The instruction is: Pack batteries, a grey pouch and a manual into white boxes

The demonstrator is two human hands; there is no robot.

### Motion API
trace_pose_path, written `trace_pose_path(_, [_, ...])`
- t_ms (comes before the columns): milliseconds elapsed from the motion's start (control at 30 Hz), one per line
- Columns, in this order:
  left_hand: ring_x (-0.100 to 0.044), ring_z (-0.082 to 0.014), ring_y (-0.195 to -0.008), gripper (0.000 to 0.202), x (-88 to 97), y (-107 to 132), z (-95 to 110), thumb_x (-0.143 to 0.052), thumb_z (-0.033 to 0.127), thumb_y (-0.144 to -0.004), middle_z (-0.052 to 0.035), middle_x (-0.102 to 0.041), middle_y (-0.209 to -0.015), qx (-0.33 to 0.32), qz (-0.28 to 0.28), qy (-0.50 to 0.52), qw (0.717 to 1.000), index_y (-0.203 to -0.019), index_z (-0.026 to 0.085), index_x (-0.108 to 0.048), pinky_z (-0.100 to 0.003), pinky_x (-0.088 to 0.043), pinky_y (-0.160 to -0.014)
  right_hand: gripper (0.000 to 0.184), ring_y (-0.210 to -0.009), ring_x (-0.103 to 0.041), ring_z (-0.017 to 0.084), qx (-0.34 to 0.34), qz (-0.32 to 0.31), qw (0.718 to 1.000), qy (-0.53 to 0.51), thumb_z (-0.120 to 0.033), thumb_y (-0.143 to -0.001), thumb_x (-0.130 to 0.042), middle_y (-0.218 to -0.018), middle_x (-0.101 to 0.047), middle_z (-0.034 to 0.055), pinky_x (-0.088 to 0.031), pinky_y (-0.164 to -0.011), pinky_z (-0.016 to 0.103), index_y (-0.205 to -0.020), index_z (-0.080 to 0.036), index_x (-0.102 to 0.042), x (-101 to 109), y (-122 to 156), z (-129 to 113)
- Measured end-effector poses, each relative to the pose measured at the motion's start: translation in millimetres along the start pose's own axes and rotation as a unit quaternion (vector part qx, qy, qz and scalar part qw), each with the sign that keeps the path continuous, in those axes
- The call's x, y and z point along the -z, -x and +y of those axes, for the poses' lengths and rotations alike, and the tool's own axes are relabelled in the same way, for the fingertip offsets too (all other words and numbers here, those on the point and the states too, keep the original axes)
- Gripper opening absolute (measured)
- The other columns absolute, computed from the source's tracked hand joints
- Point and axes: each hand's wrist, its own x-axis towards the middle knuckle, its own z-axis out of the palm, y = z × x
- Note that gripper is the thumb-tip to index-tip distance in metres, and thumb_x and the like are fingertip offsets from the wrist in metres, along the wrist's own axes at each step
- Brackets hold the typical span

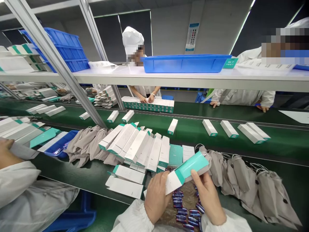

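My left hand (155, 201) and my right hand (209, 201) both grip a white-and-teal carton (185, 170) from either side, tilted up above the belt. Below my hands, several blue cylindrical batteries (184, 212) lie on a brown surface. Just behind the carton stands a pile of white boxes with teal ends (147, 149), lying at angles. Two flat white cartons (125, 187) lie at its near left. Grey drawstring pouches (241, 183) are heaped to the right of my right hand, and more (84, 145) lie left of the boxes.
A co-worker's hand (7, 151) and white sleeve reach in at the far left. A green conveyor belt (200, 135) carries spaced white boxes. A white shelf (154, 77) on metal posts holds blue trays (185, 62). Further co-workers stand beyond the belts.
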Motion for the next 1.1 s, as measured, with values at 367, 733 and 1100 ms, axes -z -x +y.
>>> trace_pose_path(367, [-0.057, -0.0245, -0.102, 0.055, 11.1, 3.1, 20.7, -0.063, 0.014, -0.066, -0.0042, -0.062, -0.111, 0.09, -0.118, 0.175, 0.973, -0.118, 0.023, -0.046, -0.034, -0.044, -0.086, 0.039, -0.119, -0.05, 0.023, 0.148, -0.025, 0.975, 0.166, -0.046, -0.089, -0.045, -0.131, -0.053, 0.0063, -0.041, -0.101, 0.038, -0.122, -0.027, -0.054, 40.3, -9.8, -13.5])
trace_pose_path(733, [-0.058, -0.0228, -0.1, 0.058, -0.2, 7.6, 12.3, -0.066, 0.017, -0.067, -0.0044, -0.062, -0.112, 0.073, -0.105, 0.25, 0.96, -0.12, 0.022, -0.043, -0.034, -0.044, -0.088, 0.025, -0.095, -0.06, 0.022, 0.174, -0.226, 0.921, 0.266, -0.038, -0.088, -0.05, -0.102, -0.069, 0.0036, -0.046, -0.085, 0.035, -0.101, -0.027, -0.068, 26.4, -6.6, -28.3])
trace_pose_path(1100, [-0.059, -0.0208, -0.099, 0.039, 3.7, -3.7, 16.4, -0.057, 0.045, -0.082, -0.0067, -0.061, -0.108, 0.218, -0.031, 0.564, 0.796, -0.109, 0.02, -0.046, -0.035, -0.047, -0.085, 0.019, -0.092, -0.063, 0.039, -0.018, -0.278, 0.735, 0.619, -0.008, -0.065, -0.063, -0.091, -0.069, 0.0248, -0.046, -0.08, 0.047, -0.081, -0.009, -0.073, 45.9, 5.8, 64.0])
